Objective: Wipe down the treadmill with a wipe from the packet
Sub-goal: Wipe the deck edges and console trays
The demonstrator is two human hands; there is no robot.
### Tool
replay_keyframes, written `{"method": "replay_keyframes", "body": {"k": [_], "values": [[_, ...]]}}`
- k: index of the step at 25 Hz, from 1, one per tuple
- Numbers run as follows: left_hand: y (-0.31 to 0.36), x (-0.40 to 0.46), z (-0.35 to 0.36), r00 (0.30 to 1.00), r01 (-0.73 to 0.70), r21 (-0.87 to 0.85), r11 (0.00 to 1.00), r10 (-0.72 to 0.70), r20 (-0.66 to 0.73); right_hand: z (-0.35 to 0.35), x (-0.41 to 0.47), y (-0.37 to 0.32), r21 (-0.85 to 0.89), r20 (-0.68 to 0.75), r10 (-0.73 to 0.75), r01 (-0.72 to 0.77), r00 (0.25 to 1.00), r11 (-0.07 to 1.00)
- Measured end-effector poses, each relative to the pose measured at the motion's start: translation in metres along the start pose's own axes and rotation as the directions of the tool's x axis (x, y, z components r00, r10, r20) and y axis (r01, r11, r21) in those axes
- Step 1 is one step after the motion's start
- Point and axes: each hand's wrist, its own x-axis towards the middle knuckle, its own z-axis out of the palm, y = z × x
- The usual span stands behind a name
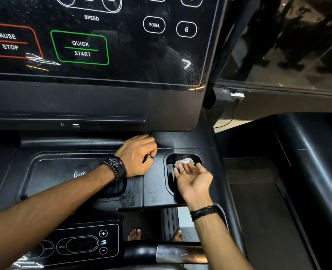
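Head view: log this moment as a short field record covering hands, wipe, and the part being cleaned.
setting: treadmill console, black, lit touch panel above
right hand: right hand palm up, fingers straight, pressing the wipe into the holder
wipe: white wipe, crumpled, at the fingertips inside the cup holder
left hand: left hand resting on the console deck beside the holder, fingers curled, holding nothing visible
packet: not in view

Console overhang above tray, seemingly tight.
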Motion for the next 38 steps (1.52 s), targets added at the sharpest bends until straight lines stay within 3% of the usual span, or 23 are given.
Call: {"method": "replay_keyframes", "body": {"k": [10,16,18,20,21,22,24,26,28,30,35,38], "values": [[0.002,0.001,-0.003,0.999,0.003,0.013,1.0,-0.003,0.034,0.019,-0.016,0.013,0.0,0.031,0.032,-0.032,0.999,0.999],[0.003,0.0,-0.004,0.999,0.013,0.023,1.0,-0.014,0.043,0.016,-0.016,0.008,-0.151,0.034,0.054,-0.048,0.998,0.987],[0.002,0.001,-0.002,0.999,0.006,0.02,1.0,-0.007,0.038,0.012,-0.01,0.009,-0.313,0.032,0.016,-0.005,0.999,0.95],[0.003,0.0,-0.002,0.999,-0.001,0.028,1.0,0.0,0.04,0.01,-0.008,0.014,-0.612,0.042,0.003,0.023,0.999,0.79],[0.004,0.001,-0.003,0.999,-0.006,0.031,1.0,0.005,0.041,0.01,-0.005,0.014,-0.783,0.087,-0.028,0.085,0.996,0.617],[0.004,0.001,-0.005,0.999,-0.008,0.032,0.999,0.007,0.044,0.012,-0.005,0.014,-0.915,0.162,-0.047,0.168,0.986,0.367],[0.004,0.001,-0.005,0.999,-0.013,0.025,1.0,0.012,0.046,0.016,-0.016,0.006,-0.949,0.283,-0.018,0.278,0.959,-0.148],[0.004,0.001,-0.006,0.999,-0.015,0.011,1.0,0.014,0.036,0.019,-0.032,-0.006,-0.831,0.318,0.103,0.329,0.943,-0.448],[0.003,0.001,-0.006,0.999,-0.024,0.009,1.0,0.024,0.03,0.014,-0.046,-0.012,-0.725,0.229,0.211,0.311,0.95,-0.615],[0.003,0.001,-0.005,0.999,-0.033,0.013,0.999,0.032,0.039,0.002,-0.048,-0.01,-0.622,0.219,0.255,0.335,0.942,-0.708],[0.003,0.002,-0.005,0.999,-0.034,0.024,0.999,0.033,0.039,-0.01,-0.012,-0.005,-0.431,0.274,0.317,0.411,0.908,-0.803],[0.004,0.002,-0.006,0.999,-0.015,0.013,1.0,0.015,0.05,-0.011,-0.007,-0.015,-0.323,0.283,0.259,0.346,0.924,-0.881]]}}
